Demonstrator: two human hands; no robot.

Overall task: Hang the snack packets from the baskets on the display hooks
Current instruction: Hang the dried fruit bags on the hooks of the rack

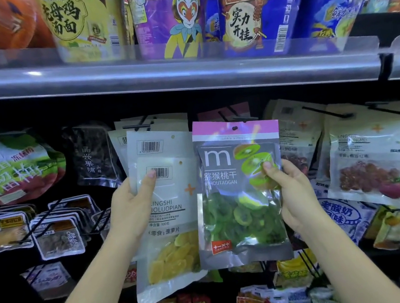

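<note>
Head view, and it's mid-stocking at the display. The right hand [294, 195] pinches the green kiwi packet [239, 197] by its right edge, thumb on the front, and holds it up against the rack. Its hang hole sits just under a black hook [246, 118] and looks not yet threaded. The left hand [134, 207] grips the pineapple packets [169, 223], two stacked by the look of it, thumb clamped over the front one, their holes free of any hook. Beside them a red-fruit packet [365, 152] and many others hang in place. So part of the job looks done and both handfuls remain. No basket shows, so how many more wait cannot be told
</note>
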